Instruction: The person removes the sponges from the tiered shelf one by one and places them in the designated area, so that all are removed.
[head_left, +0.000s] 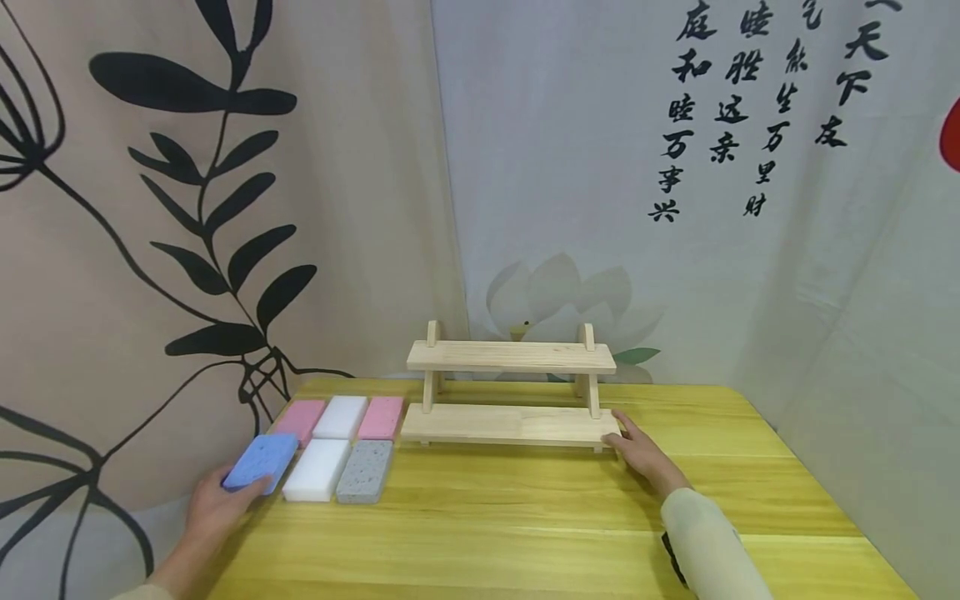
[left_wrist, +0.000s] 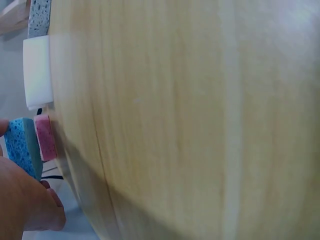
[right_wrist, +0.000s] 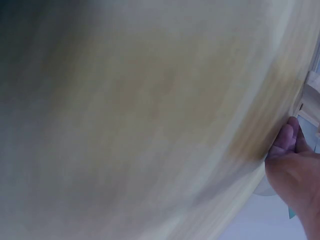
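My left hand holds a blue sponge by its edges at the table's left side. In the left wrist view the pores of the blue sponge show, close to a pink sponge. A two-tier wooden display rack stands toward the back of the table. At the right end of its lower board, my right hand grips the wood between thumb and fingers. The right wrist view shows this hand beside the rack, with the fingertips' contact partly hidden.
Left of the rack, sponges lie in two rows: pink, white and pink behind, white and speckled grey in front. The yellow wooden table meets printed curtains at the back.
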